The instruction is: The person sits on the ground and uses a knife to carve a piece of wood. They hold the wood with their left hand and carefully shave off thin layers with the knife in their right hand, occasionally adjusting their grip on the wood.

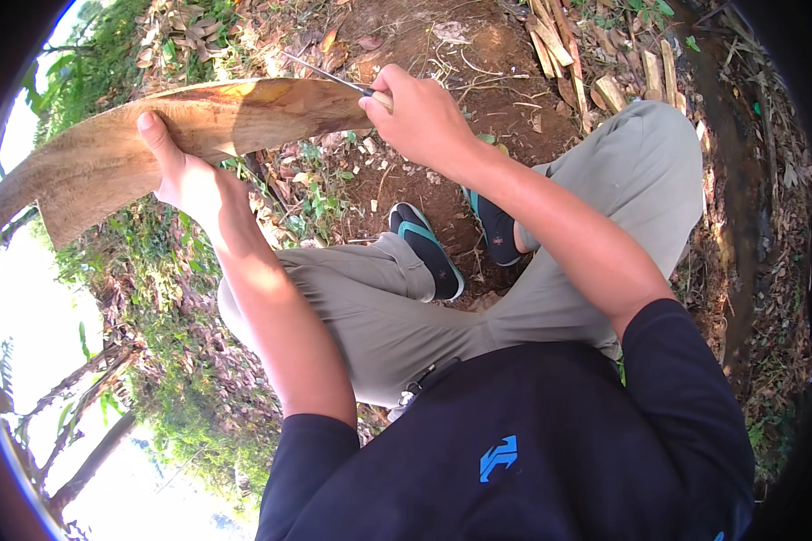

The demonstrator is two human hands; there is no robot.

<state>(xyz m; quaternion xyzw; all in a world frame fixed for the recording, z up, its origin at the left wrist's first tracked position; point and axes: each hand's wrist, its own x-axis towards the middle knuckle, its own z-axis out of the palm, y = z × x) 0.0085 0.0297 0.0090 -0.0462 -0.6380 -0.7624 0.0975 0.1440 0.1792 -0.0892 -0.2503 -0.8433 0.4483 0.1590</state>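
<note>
A long, flat wooden board [253,115] reaches from the left rim to just left of my right hand, with a step cut in its lower edge near the left end. My left hand [188,176] grips the board's near edge, thumb on the upper face and fingers hidden beneath. Closed around a short, pale handle, my right hand [421,117] holds a thin metal-shafted tool [327,75]. The shaft points up and left, above the board's right end. Whether it is a blade or a file, I cannot tell.
Split wood pieces [555,45] and short offcuts [659,77] lie at the upper right. Brown soil [505,108] with chips and dry leaves spreads ahead. My bent knees [641,153] and shoes [429,248] are below the hands. Green plants [162,334] grow at the left.
</note>
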